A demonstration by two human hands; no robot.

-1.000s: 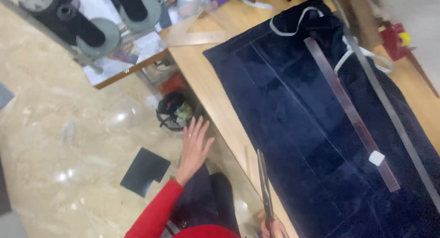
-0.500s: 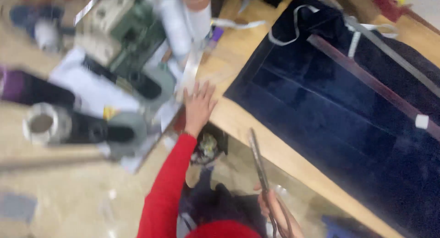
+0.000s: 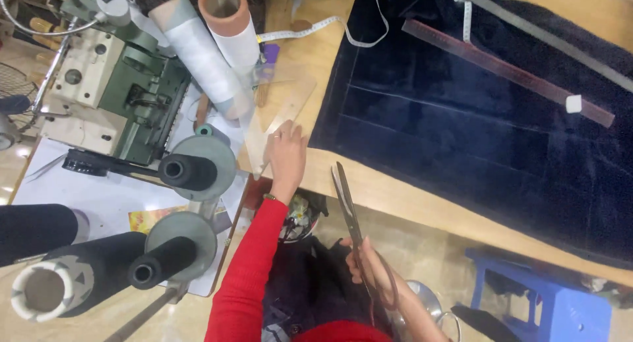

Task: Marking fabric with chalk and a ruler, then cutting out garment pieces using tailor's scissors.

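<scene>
My left hand (image 3: 287, 154), in a red sleeve, lies flat on a clear plastic set square (image 3: 277, 114) at the corner of the wooden table (image 3: 395, 194). Large tailor's scissors (image 3: 347, 210) are gripped in my right hand (image 3: 369, 268), held low in front of the table edge with the blades pointing up towards it. Dark navy fabric (image 3: 461, 131) with faint chalk lines is spread over the table to the right. On the fabric lie a long brown ruler (image 3: 508, 72), a grey metal ruler (image 3: 541, 35) and a white piece of chalk (image 3: 573, 103).
A green and cream sewing machine (image 3: 119, 85) stands at the left, with black thread cones (image 3: 184, 172) in front of it. White rolls (image 3: 198, 52) lean by the table corner, near a white tape measure (image 3: 310, 29). A blue plastic stool (image 3: 547, 296) sits below the table at the right.
My left hand has come up from beside the table onto the set square at the table corner. The view has swung towards the sewing machine. My right hand still holds the scissors.
</scene>
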